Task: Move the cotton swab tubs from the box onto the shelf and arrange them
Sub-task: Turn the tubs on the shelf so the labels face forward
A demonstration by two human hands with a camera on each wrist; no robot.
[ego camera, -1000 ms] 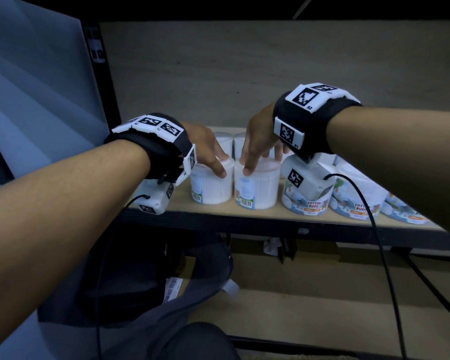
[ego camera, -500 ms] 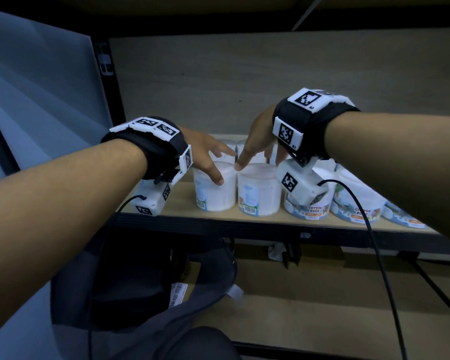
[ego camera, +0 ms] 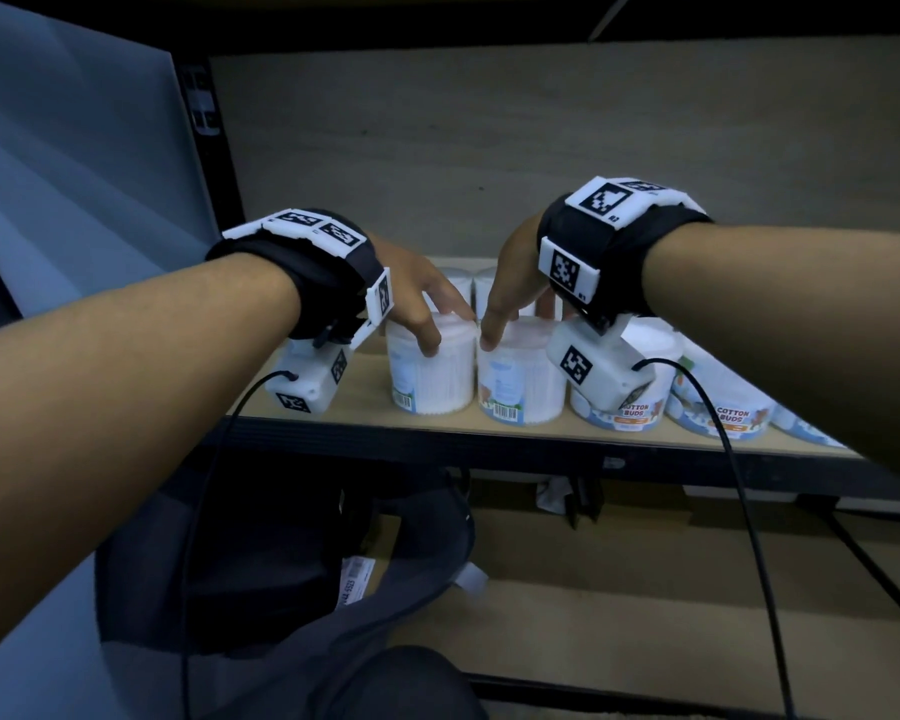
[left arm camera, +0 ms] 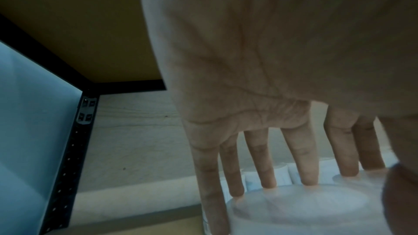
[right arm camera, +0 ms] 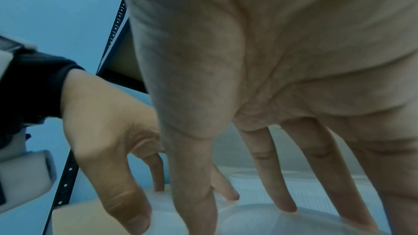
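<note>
Two white cotton swab tubs stand side by side at the front left of the wooden shelf [ego camera: 362, 402]. My left hand [ego camera: 435, 330] is over the left tub [ego camera: 432, 387]; its straight fingers [left arm camera: 308, 176] touch the far part of the lid and the thumb lies on the front wall. My right hand [ego camera: 510, 324] is over the right tub [ego camera: 520, 397] in the same way, its straight fingers [right arm camera: 285, 201] on the lid [right arm camera: 260, 221]. Neither tub is lifted. More tubs [ego camera: 458, 283] stand behind, mostly hidden by the hands.
Tubs labelled "Cotton Buds" [ego camera: 718, 407] continue the front row to the right. A black upright post [ego camera: 209, 174] and a pale wall bound the shelf on the left. A dark box [ego camera: 261, 563] sits below at the left, above a lower shelf [ego camera: 645, 589]. Wrist cables [ego camera: 739, 485] hang down.
Both hands loosened and lifted their fingers off the two front tubs half a second ago, then came back down with fingertips on the lids. The tubs stayed in place.
</note>
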